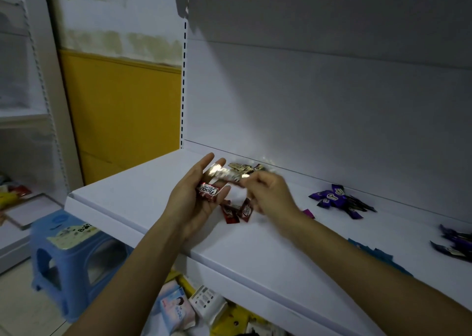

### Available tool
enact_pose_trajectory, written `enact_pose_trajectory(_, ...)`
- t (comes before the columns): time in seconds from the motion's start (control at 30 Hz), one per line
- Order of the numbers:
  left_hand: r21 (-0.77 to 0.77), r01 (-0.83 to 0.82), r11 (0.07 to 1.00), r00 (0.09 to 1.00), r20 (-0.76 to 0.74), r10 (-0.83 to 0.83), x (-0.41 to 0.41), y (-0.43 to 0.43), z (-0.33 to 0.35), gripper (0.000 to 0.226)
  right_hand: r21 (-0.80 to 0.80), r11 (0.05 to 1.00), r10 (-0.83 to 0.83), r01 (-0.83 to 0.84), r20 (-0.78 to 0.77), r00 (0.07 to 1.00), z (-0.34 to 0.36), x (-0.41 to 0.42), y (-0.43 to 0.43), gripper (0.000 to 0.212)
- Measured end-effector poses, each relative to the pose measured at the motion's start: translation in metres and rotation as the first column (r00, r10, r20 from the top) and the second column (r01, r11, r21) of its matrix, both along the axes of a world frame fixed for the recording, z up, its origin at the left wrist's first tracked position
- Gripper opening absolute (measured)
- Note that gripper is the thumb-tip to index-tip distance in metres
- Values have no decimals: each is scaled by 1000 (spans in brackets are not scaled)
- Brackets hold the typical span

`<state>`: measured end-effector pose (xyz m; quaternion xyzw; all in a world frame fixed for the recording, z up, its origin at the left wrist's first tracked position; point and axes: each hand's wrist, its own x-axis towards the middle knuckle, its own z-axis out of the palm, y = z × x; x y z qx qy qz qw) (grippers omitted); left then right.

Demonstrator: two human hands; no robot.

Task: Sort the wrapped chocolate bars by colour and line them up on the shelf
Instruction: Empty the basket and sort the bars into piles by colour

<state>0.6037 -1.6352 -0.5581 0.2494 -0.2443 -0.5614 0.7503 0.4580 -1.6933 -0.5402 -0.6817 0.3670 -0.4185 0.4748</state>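
— Head view, nearest first: what sits lowest in the frame?
— Loose packets (178,307) at six o'clock, under the shelf (127,202), and a blue stool (63,246) at eight. Neither belongs to the sorting.
— And on the shelf itself?
— Blue wrappers (370,252) lie near the front edge at four o'clock, set apart as their own colour, I judge.
— The hands?
— Both meet just left of centre. The left hand (194,197) is turned palm up with its fingers nearly straight, and its thumb pins a red-and-silver bar (208,191) across them. It serves as a tray, so picked bars can collect there. The right hand (268,195) is blurred, but it looks to pinch the end of a silver bar (224,173) lying on the left fingertips.
— What's under them?
— Red bars (236,210) on the shelf, at five o'clock of the left palm, in a heap and not yet a line.
— Farther back?
— Purple bars (337,199) are clumped at three o'clock, well apart from the reds. Gold bars (242,168) sit near the back panel, at twelve o'clock of the hands. The colours are mostly grouped, but no row is formed.
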Motion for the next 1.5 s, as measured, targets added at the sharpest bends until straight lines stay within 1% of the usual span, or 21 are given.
enact_pose_trajectory(0.07, 27, -37, 999, 997, 64, 36, -3, -3, 2, 37, 52, 989, -139, 135, 73, 988, 10, -13, -15, 18)
enact_pose_trajectory(0.13, 50, -48, 998, 989, 144, 40, -9, -6, -2, 42, 75, 978, -200, 196, 61, 978, 15, -25, -30, 16)
enact_pose_trajectory(0.3, 63, -51, 997, 952, 306, 29, -15, -10, -11, 46, 180, 946, -276, 270, 11, 961, 13, -18, -65, 13)
enact_pose_trajectory(0.43, 26, -60, 998, 946, 322, 49, -13, -13, -15, 47, 347, 904, -270, 249, 11, 963, 22, -4, -80, 14)
enact_pose_trajectory(0.47, 12, -61, 998, 942, 330, 54, -13, -14, -16, 47, 329, 917, -231, 225, -21, 973, 23, -2, -77, 14)
enact_pose_trajectory(0.53, -5, -58, 998, 937, 345, 56, -12, -14, -17, 49, 194, 971, -116, 137, -111, 987, 17, 0, -62, 18)
enact_pose_trajectory(0.57, -14, -56, 998, 936, 347, 57, -12, -14, -17, 50, 98, 994, -35, 50, -148, 988, 12, 1, -52, 20)
enact_pose_trajectory(0.63, -34, -27, 999, 945, 325, 37, -12, -14, -17, 53, -52, 986, 144, -159, -218, 965, 4, 7, -27, 18)
enact_pose_trajectory(0.7, -45, 4, 999, 949, 316, 10, -11, -14, -17, 56, -96, 958, 236, -269, -265, 935, -2, 14, -7, 13)
enact_pose_trajectory(0.77, -49, -16, 999, 934, 356, 32, -12, -10, -17, 58, -102, 955, 248, -278, -233, 940, -5, 19, 3, 9)
enact_pose_trajectory(0.83, -58, -86, 995, 893, 438, 103, -16, -4, -14, 65, -71, 967, 227, -244, -196, 954, -3, 19, 4, 12)
enact_pose_trajectory(0.9, -69, -245, 967, 780, 579, 239, -19, -1, -14, 76, -29, 990, 129, -136, -171, 977, 1, 14, 1, 11)
enact_pose_trajectory(0.97, -121, -404, 907, 581, 731, 356, -19, 1, -17, 72, -18, 999, -33, 30, -205, 978, 4, 2, -8, 9)
enact_pose_trajectory(1.0, -145, -419, 896, 492, 794, 358, -19, 0, -19, 66, -9, 996, -86, 87, -263, 961, 4, -5, -12, 7)
enact_pose_trajectory(1.07, -152, -361, 920, 313, 910, 273, -20, -4, -25, 60, 48, 994, -69, 97, -403, 913, 0, -17, -16, 5)
enact_pose_trajectory(1.13, -153, -299, 942, 113, 974, 195, -22, -10, -28, 64, 67, 995, -35, 77, -487, 873, -7, -24, -16, 5)
enact_pose_trajectory(1.17, -160, -286, 945, 42, 983, 179, -23, -13, -29, 68, 49, 995, -48, 84, -506, 861, -10, -25, -17, 10)
enact_pose_trajectory(1.2, -159, -284, 945, -8, 987, 163, -23, -14, -30, 73, 25, 996, -62, 88, -513, 856, -12, -25, -17, 12)
enact_pose_trajectory(1.3, -128, -286, 950, -132, 987, 93, -22, -18, -35, 83, -14, 999, -35, 33, -529, 848, -14, -20, -15, 5)
enact_pose_trajectory(1.4, -149, -245, 958, -253, 964, 85, -22, -18, -37, 77, -63, 998, -18, -20, -553, 833, -16, -5, -13, 7)
enact_pose_trajectory(1.5, -154, -256, 954, -250, 964, 89, -21, -17, -37, 68, -56, 995, 38, -81, -536, 843, -14, 6, -10, 11)
